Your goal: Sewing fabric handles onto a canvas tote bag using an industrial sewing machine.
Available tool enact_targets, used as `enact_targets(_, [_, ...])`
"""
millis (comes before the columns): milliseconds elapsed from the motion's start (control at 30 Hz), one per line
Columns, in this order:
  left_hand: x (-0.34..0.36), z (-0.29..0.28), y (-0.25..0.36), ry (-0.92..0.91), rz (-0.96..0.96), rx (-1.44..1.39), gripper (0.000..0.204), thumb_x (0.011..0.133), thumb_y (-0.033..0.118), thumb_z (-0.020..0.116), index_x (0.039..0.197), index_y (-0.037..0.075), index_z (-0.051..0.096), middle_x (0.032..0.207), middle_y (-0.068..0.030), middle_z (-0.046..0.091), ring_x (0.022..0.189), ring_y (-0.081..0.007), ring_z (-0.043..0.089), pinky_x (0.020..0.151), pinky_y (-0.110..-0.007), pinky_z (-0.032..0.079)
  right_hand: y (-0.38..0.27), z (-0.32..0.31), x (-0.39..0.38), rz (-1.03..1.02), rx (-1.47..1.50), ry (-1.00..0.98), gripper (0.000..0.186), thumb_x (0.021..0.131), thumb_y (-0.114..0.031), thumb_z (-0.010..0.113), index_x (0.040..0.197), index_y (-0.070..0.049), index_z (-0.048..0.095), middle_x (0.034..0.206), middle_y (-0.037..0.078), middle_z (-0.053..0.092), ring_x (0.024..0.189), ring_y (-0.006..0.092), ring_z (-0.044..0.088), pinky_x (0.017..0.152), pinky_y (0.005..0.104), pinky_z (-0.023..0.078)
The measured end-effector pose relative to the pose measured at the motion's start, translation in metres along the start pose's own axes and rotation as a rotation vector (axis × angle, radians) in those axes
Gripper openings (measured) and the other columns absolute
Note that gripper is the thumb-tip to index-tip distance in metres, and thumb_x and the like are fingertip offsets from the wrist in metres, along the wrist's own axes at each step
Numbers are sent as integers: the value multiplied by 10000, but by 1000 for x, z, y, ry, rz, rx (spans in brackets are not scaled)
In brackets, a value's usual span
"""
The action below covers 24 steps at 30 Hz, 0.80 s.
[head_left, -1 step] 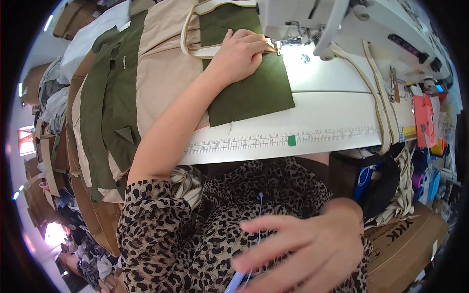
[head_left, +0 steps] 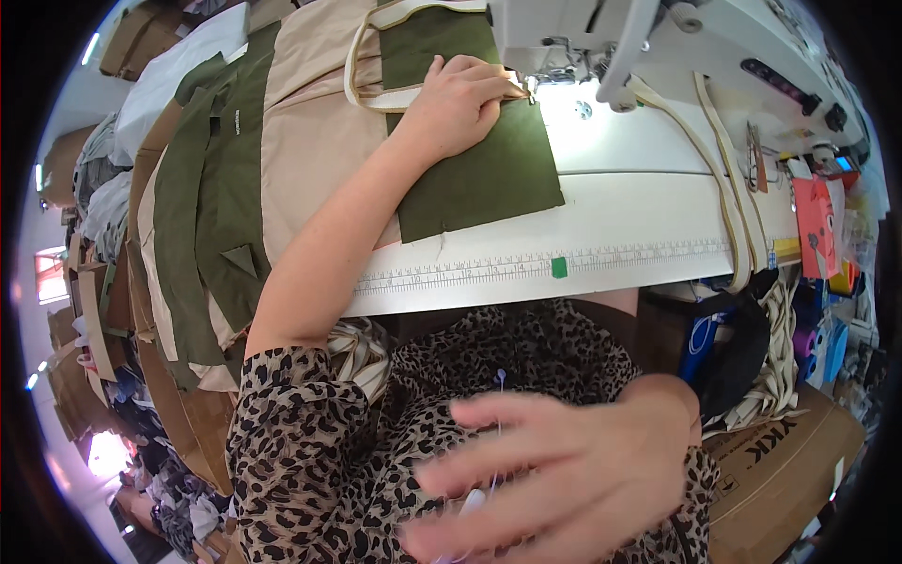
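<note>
My left hand (head_left: 453, 108) rests on a dark green fabric panel (head_left: 489, 188). Its fingers press together on a cream webbing strap (head_left: 387, 101), with the tips beside the sewing machine's lit needle area (head_left: 537, 86). The strap loops back over the cloth to the left of the hand. My right hand (head_left: 564, 465), blurred by motion, hovers low in front of my leopard-print top with its fingers spread. Behind those fingers hangs a thin cord (head_left: 501, 395) with a small pale object (head_left: 473, 501), mostly covered; its kind I cannot make out.
Green and beige cloth (head_left: 315, 141) spreads over the left side. A measuring tape (head_left: 442, 271) runs along the white table's front edge. Two more straps (head_left: 691, 132) hang off the right side, near scissors (head_left: 754, 155). A cardboard box (head_left: 789, 470) stands lower right.
My right hand has shifted slightly left, its fingers still spread. My left hand keeps its place on the strap and cloth.
</note>
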<state>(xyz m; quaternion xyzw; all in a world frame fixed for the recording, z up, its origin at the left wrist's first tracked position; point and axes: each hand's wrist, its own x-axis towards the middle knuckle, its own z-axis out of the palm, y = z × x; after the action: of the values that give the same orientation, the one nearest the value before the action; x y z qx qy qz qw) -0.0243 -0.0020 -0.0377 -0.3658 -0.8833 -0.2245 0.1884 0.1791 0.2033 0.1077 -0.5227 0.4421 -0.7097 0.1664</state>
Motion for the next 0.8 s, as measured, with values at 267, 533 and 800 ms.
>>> enact_targets(267, [-26,-17,12,-3,-52,-26,278,882,54,625,1103,165,754,1284,-1,696,1168,-262,607,1041,-533,424,-21,24,29,-49,-358,159,370,982,-259,627,1327,-130,664,1401,88,628,1192,273,623,1029,548,441])
enact_targets(533, [-62,-29,54,-84,-75,-32,297,883,77,638,1130,217,725,1307,29,658,1211,-237,571,1080,-708,371,-21,53,30,-159,-689,94,307,983,-250,632,1244,-96,687,1341,95,669,1214,303,634,1061,570,424])
enact_targets(800, [-109,-43,102,-112,-174,-53,340,869,117,630,1180,233,704,1339,-11,642,1236,-279,552,1104,-721,315,25,23,13,31,-1022,-17,443,828,-145,700,1255,-31,671,1251,140,681,1167,298,647,1004,452,499])
